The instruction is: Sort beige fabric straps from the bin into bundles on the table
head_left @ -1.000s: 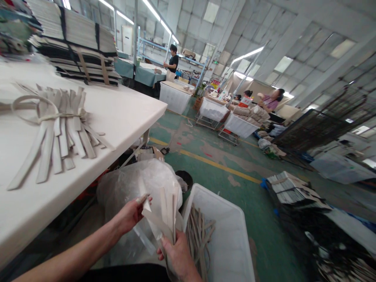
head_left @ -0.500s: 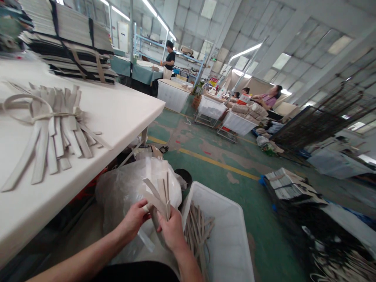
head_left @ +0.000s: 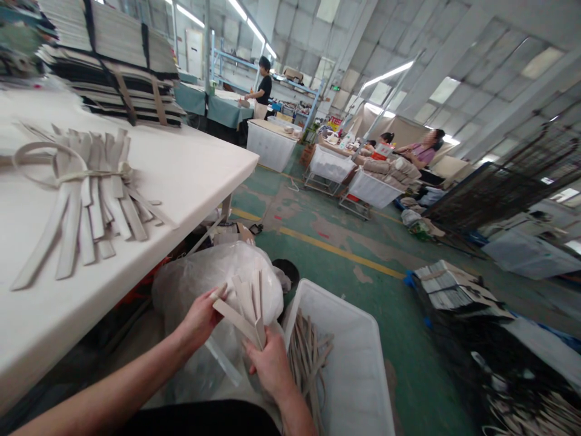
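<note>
My right hand is closed round the lower part of a small fan of flat beige fabric strips. Their free ends spread upward above its thumb. One strip slants to the left, and my left hand has its fingertips closed at that strip's end. Behind the strips lies a clear plastic bag with pale contents. On the white table to the left rests a bundle of similar strips, tied round the middle with a band.
A white plastic bin stands by my right hand, with loose strips inside. A strapped stack of sheets sits on the table. Strapped piles lie on the right. Two people work farther back beside wheeled bins.
My left hand has moved up and left, away from my right hand, to the end of the slanting strip. That strip has swung lower to the left. My right hand keeps its hold.
</note>
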Demonstrator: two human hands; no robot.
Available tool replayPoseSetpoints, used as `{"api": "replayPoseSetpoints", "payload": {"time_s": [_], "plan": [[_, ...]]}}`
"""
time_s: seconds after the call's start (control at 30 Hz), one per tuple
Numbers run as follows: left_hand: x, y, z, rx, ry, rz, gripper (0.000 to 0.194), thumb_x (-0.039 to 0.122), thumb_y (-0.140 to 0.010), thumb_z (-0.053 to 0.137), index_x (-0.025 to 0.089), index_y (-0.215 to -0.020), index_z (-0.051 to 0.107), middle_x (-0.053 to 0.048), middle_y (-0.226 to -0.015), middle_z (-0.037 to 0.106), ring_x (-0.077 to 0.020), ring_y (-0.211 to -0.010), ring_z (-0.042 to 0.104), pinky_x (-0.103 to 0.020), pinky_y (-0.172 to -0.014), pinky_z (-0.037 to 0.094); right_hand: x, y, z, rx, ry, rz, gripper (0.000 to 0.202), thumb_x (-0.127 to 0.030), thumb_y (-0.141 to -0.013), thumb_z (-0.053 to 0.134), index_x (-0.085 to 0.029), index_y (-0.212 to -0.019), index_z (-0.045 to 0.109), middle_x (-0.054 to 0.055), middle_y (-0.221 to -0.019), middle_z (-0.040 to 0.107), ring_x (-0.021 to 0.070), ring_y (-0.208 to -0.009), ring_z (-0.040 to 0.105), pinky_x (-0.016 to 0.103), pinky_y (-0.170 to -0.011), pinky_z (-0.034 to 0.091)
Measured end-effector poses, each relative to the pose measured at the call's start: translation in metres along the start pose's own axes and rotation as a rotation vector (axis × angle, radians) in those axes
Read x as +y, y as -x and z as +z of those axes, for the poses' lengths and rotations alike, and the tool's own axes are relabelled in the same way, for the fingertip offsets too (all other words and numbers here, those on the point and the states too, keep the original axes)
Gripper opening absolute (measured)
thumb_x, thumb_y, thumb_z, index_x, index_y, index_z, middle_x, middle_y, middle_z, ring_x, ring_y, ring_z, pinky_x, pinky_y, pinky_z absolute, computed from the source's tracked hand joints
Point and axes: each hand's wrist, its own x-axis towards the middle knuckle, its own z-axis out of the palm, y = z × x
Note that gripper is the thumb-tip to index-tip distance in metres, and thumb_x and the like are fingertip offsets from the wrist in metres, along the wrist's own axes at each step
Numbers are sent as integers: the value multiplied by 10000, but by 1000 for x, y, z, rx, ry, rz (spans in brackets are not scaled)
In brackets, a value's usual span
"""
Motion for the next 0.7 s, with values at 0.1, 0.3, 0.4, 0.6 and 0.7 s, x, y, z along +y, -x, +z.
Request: {"api": "replayPoseSetpoints", "payload": {"time_s": [0.1,0.3,0.4,0.6,0.7], "plan": [[13,-7,0,-17,-15,39,468,392,-438,960,136,-747,718,14,-638,648,-99,-566,549,-173,-492,408,5,2,1,6,-33,41,267,-351,-791,711,-114,-916,702,0,-620,626,93,-350,488,190,-332,371],[2,4,3,-64,-44,50,500,454,-455,956,132,-780,755,-3,-699,671,-117,-628,553,-210,-595,482,-7,-3,12,47,-104,20,312,-399,-757,744,-122,-891,693,-16,-589,584,103,-361,498,193,-331,388],[0,7,2,-113,-77,38,463,462,-496,941,143,-778,759,-14,-723,681,-134,-666,566,-229,-643,497,-11,-3,15,102,-128,-15,327,-427,-766,726,-127,-888,691,-13,-581,577,116,-372,511,201,-336,395],[2,17,-4,-206,-278,-6,431,495,-561,901,149,-773,757,-43,-768,706,-157,-721,585,-225,-654,467,-10,0,10,155,-131,-74,228,-341,-775,656,-126,-847,676,-11,-591,581,121,-381,511,212,-351,405],[1,29,-6,-304,-405,-51,384,491,-598,879,149,-714,750,-26,-674,673,-139,-631,536,-220,-596,427,-11,2,4,155,-121,-99,132,-244,-739,631,-137,-808,666,-19,-593,581,122,-400,520,204,-361,404]]}}
